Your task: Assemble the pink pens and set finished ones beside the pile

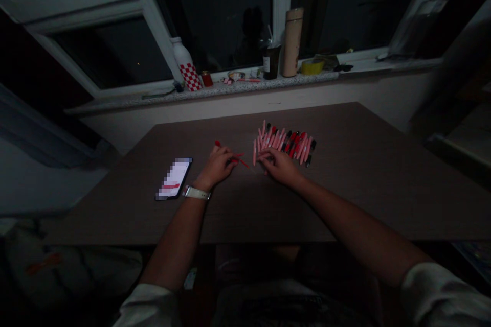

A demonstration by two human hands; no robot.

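My left hand, a watch on its wrist, is closed around a slim red pen whose end pokes out above the knuckles. Thin red sticks show at its fingertips; I cannot tell whether they are held or lie on the table. My right hand has thumb and fingers pinched together beside the near left end of a row of pens. What is in that pinch, if anything, is too dark and small to make out. The pens are pink, red and black, lying side by side in a slanting, partly overlapping group.
A lit phone lies left of my left hand on the brown table. Along the windowsill stand a red-checked white bottle, a small red jar, a dark cup, a tan flask and a yellow tape roll.
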